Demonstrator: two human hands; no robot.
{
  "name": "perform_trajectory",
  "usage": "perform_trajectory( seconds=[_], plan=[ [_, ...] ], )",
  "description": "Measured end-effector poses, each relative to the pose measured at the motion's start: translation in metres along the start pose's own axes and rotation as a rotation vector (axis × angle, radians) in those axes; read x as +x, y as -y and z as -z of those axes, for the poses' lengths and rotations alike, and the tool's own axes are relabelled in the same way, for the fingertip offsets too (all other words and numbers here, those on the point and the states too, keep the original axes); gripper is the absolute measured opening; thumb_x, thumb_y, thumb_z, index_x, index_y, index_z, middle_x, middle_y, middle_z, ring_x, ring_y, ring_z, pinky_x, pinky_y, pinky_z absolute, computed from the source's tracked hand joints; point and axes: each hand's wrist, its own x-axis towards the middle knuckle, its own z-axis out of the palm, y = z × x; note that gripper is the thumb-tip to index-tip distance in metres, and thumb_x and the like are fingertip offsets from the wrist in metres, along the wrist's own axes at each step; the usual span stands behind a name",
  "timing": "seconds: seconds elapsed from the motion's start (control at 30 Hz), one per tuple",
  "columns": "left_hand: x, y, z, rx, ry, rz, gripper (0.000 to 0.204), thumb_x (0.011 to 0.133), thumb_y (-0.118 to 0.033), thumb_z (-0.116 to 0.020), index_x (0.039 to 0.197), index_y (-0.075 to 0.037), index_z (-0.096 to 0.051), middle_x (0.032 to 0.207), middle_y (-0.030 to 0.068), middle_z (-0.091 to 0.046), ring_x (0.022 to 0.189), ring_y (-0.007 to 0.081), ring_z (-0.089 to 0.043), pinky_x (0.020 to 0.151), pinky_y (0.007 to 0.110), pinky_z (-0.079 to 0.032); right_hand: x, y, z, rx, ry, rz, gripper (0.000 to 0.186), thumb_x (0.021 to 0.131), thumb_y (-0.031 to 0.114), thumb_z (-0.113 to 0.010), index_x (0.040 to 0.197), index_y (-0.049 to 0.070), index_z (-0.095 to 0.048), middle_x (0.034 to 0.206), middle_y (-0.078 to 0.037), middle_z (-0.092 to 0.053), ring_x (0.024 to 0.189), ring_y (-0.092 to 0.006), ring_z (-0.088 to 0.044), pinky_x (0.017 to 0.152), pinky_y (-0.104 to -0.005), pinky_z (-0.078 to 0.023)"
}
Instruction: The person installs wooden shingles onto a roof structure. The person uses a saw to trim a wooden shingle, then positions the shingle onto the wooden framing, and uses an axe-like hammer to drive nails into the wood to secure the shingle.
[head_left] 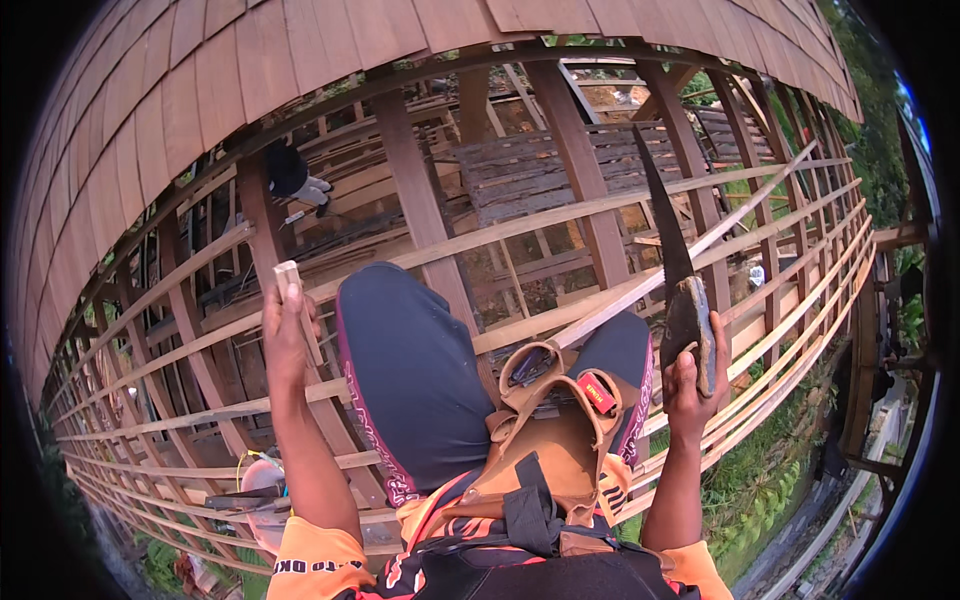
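In my right hand (690,390) is a handsaw, gripped by its worn dark handle (688,325), with the blade (665,215) pointing up and away. My left hand (288,320) is raised at the left, its fingers closed on a short pale wooden stick (287,272); the stick's lower part is partly hidden by the hand. Between my legs hangs a brown leather tool pouch (545,450), with a red box-shaped item (597,393) in one pocket and dark items in another. A loose thin batten (700,245) slants across the roof framing near the saw.
Pale horizontal battens (530,228) cross dark red rafters (410,170), with open gaps to the ground far below. Overlapping wooden shingles (270,60) cover the far side. Another person (288,172) is down below at the left. A bucket (265,475) with tools hangs at lower left.
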Motion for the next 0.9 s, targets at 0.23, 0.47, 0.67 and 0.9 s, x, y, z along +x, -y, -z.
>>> perform_trajectory(
  seconds=[0.23,0.47,0.67,0.9],
  plan=[
    [-0.15,0.145,0.054,0.497,0.088,0.263,0.058,0.097,-0.042,-0.062,0.13,0.006,-0.054,0.097,0.0129,-0.066,0.085,0.0192,-0.065,0.072,0.035,-0.053,0.011,-0.029,-0.01,-0.171,0.074,0.1,0.053,0.102,0.023,-0.055,0.149,0.002,-0.041,0.104,-0.005,-0.05,0.071,-0.0089,-0.042,0.06,-0.0237,-0.034],
    [-0.334,0.268,0.093,0.664,0.206,0.712,0.052,0.091,-0.047,-0.064,0.123,-0.007,-0.06,0.111,0.0216,-0.068,0.108,0.0403,-0.064,0.091,0.049,-0.05,0.028,-0.004,-0.05,-0.387,0.432,0.453,0.046,0.106,0.017,-0.048,0.148,-0.002,-0.043,0.151,-0.019,-0.044,0.135,-0.0302,-0.047,0.108,-0.0404,-0.04],
    [-0.444,0.278,0.136,0.838,-0.2,1.26,0.054,0.088,-0.046,-0.067,0.124,-0.007,-0.06,0.119,0.0201,-0.066,0.111,0.0354,-0.065,0.094,0.048,-0.052,0.028,0.007,-0.064,-0.469,0.6,0.575,0.047,0.104,0.014,-0.05,0.148,-0.002,-0.043,0.15,-0.019,-0.045,0.137,-0.0325,-0.045,0.11,-0.0425,-0.037],
    [-0.434,0.282,0.192,0.73,-0.18,1.248,0.044,0.09,-0.045,-0.068,0.095,-0.002,-0.07,0.093,0.0151,-0.073,0.084,0.0244,-0.072,0.078,0.039,-0.057,0.021,0.027,-0.063,-0.392,0.681,0.617,0.056,0.103,0.025,-0.054,0.149,-0.003,-0.04,0.147,-0.018,-0.048,0.12,-0.0243,-0.055,0.1,-0.0365,-0.045]
  ],
)
